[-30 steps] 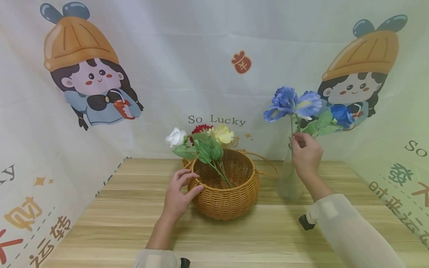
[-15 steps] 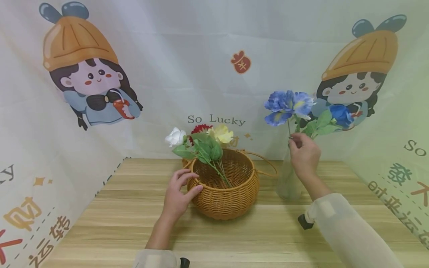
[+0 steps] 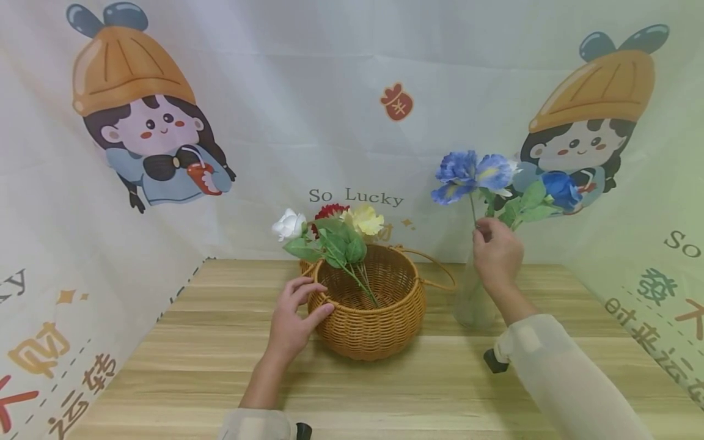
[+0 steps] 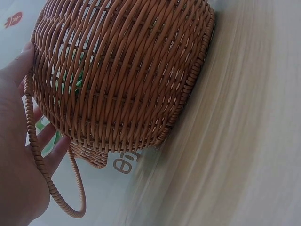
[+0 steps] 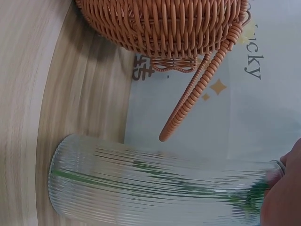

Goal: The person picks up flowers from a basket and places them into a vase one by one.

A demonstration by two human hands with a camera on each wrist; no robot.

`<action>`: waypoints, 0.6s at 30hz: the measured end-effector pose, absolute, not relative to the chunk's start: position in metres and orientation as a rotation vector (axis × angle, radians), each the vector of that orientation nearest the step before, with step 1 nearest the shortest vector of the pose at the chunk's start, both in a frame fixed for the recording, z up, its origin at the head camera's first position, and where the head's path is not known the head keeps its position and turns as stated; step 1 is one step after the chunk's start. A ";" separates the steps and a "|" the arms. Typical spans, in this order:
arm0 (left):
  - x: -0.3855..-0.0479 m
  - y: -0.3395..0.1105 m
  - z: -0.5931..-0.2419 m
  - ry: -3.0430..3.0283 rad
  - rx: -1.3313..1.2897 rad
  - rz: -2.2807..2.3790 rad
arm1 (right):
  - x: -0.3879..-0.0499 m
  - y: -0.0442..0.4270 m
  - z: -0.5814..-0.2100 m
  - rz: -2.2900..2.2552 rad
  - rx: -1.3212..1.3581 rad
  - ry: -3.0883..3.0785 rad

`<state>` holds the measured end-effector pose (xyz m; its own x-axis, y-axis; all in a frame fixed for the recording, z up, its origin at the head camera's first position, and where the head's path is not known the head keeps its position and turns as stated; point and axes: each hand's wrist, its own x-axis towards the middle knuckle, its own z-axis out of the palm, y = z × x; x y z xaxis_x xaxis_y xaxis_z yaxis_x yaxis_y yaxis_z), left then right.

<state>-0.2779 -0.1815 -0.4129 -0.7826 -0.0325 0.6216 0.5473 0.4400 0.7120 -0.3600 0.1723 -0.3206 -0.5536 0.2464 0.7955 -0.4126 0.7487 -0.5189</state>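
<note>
My left hand [image 3: 294, 318] holds the left side of a round wicker basket [image 3: 374, 336], fingers curved at its rim and thumb on the near side. In the left wrist view the basket handle [image 4: 61, 200] hangs down over the palm. A white rose [image 3: 288, 225], a yellow flower [image 3: 364, 220] and a red flower [image 3: 332, 211] lean in the basket, their stems inside. My right hand [image 3: 499, 253] pinches the stem of a blue iris [image 3: 473, 174] at the mouth of a ribbed clear vase [image 5: 155, 183]. Its fingertips are partly hidden.
A blue rose [image 3: 561, 189] with green leaves stands in the vase, beside a partly hidden white bloom. The second basket handle [image 3: 440, 269] sticks out toward the vase. A printed cloth [image 3: 264, 122] walls the wooden table [image 3: 181, 354] at the back and sides.
My right hand has shifted slightly left and toward me. The blue iris has dropped a little and turned. My left hand and the basket have stayed put.
</note>
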 end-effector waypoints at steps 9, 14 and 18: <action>-0.278 -0.180 -0.412 -2.132 -0.436 -1.347 | -0.361 0.174 -0.321 0.820 0.079 -2.023; -0.280 -0.182 -0.414 -2.141 -0.428 -1.341 | -0.361 0.174 -0.322 0.810 0.092 -2.037; -0.281 -0.183 -0.415 -2.142 -0.431 -1.344 | -0.361 0.174 -0.322 0.813 0.099 -2.034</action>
